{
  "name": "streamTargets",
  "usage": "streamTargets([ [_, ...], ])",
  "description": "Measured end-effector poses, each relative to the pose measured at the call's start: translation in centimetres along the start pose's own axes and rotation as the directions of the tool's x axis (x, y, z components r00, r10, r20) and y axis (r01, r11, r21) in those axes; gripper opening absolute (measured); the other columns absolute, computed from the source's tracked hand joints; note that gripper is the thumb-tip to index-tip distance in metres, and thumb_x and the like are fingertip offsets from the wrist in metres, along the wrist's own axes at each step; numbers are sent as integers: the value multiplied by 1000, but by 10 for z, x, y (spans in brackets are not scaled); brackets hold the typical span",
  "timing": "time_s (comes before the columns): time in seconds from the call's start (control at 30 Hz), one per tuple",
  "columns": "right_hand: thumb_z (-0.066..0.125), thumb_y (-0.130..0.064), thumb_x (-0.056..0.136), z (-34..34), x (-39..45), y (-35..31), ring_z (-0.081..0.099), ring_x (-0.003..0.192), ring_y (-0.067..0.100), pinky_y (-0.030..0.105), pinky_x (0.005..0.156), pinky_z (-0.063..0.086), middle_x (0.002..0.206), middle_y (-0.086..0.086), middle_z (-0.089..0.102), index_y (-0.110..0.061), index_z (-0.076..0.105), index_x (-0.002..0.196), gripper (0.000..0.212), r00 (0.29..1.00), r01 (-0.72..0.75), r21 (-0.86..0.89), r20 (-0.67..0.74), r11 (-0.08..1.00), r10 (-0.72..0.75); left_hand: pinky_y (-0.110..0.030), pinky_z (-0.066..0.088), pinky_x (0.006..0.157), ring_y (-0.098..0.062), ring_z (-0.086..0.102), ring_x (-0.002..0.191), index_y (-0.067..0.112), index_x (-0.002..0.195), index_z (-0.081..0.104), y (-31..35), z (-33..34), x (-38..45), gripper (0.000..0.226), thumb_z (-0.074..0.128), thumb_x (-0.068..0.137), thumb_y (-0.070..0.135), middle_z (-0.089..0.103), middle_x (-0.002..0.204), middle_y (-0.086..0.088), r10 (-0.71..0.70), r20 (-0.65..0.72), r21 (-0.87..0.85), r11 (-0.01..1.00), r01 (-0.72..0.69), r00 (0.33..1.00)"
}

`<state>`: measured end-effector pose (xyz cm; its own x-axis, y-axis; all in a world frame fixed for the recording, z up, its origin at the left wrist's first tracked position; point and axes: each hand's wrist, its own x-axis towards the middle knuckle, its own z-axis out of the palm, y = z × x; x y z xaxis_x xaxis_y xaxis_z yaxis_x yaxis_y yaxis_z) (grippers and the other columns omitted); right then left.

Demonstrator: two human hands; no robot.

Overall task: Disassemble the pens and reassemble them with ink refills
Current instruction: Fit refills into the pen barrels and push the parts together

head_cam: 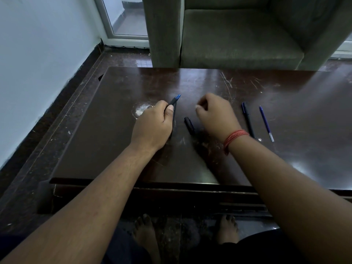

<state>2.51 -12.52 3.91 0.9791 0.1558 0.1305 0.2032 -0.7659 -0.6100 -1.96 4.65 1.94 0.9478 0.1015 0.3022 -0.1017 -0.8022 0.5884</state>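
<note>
Left hand (152, 126) gripped the pen barrel (173, 103), blue end up; black cap (189, 125) lay between hands; right hand (215, 115) curled, apparently empty; 2 pens (248, 121) lay right; light, slick, best pinched mid-barrel.

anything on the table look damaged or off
Yes. The table has a whitish worn patch just left of the left hand, and pale scratches across the far middle. The pens look intact.
</note>
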Motion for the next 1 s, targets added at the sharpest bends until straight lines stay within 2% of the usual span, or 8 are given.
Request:
streamTargets([
  [0.13, 46, -32, 102, -21, 4, 11, 67, 79, 18, 35, 69, 57, 91, 4, 68, -10, 59, 103, 25, 991, -130, 310, 49, 942, 121, -36, 39, 57, -20, 52, 66, 16, 88, 52, 2, 0, -3, 27, 38, 105, 31, 54, 70, 3, 126, 87, 67, 989, -132, 988],
  [0.23, 40, -41, 103, -28, 1, 18, 66, 70, 20, 37, 63, 56, 86, 8, 69, -10, 61, 102, 38, 980, -151, 449, 182, 881, 75, -35, 42, 66, -20, 55, 81, 14, 103, 60, 3, 4, -4, 25, 40, 104, 28, 62, 86, 1, 261, 164, 96, 955, -279, 951],
  [0.37, 36, -46, 103, -28, -8, 16, 63, 59, 17, 29, 54, 51, 76, 9, 71, -6, 66, 99, 50, 943, -120, 347, 332, 930, -3, -37, 44, 65, -15, 45, 80, 15, 106, 64, 2, 11, -1, 21, 47, 101, 27, 67, 90, -1, 347, 179, 139, 918, -373, 921],
  [0.5, 47, -35, 102, -26, -11, 10, 55, 45, 6, 23, 46, 46, 65, 3, 67, -7, 69, 93, 37, 915, -64, 248, 402, 967, -43, -36, 42, 58, -12, 38, 75, 16, 98, 64, 3, 11, -3, 20, 52, 98, 32, 57, 75, 4, 367, 169, 165, 905, -393, 915],
  [0.57, 50, -30, 102, -27, -11, 10, 54, 46, 6, 21, 45, 46, 64, 1, 64, -7, 69, 92, 32, 916, -66, 268, 398, 961, -48, -35, 40, 55, -16, 43, 71, 15, 94, 64, 6, 9, -5, 23, 53, 98, 34, 47, 70, 7, 348, 149, 168, 913, -371, 926],
  [0.67, 51, -26, 102, -30, -11, 9, 55, 49, 7, 20, 47, 47, 64, 0, 63, -9, 68, 91, 27, 925, -49, 299, 373, 953, -69, -36, 40, 52, -24, 54, 68, 15, 92, 59, 8, 8, -6, 27, 47, 101, 37, 53, 69, 2, 343, 152, 199, 908, -368, 927],
  [0.87, 51, -25, 101, -31, -11, 4, 57, 56, 9, 22, 54, 48, 66, -1, 64, -17, 66, 86, 23, 946, 58, 270, 292, 961, -139, -30, 26, 49, -25, 51, 55, 13, 86, 57, 14, 4, -7, 33, 41, 100, 39, 51, 61, 3, 320, 101, 197, 922, -334, 942],
  [1.0, 53, -23, 100, -30, -11, 3, 59, 62, 17, 34, 60, 54, 69, 0, 64, -13, 67, 91, 19, 957, 162, 217, 205, 963, -207, -33, 32, 46, -23, 52, 54, 13, 85, 57, 15, 1, -6, 31, 44, 103, 34, 52, 59, 2, 277, 110, 99, 952, -288, 955],
])
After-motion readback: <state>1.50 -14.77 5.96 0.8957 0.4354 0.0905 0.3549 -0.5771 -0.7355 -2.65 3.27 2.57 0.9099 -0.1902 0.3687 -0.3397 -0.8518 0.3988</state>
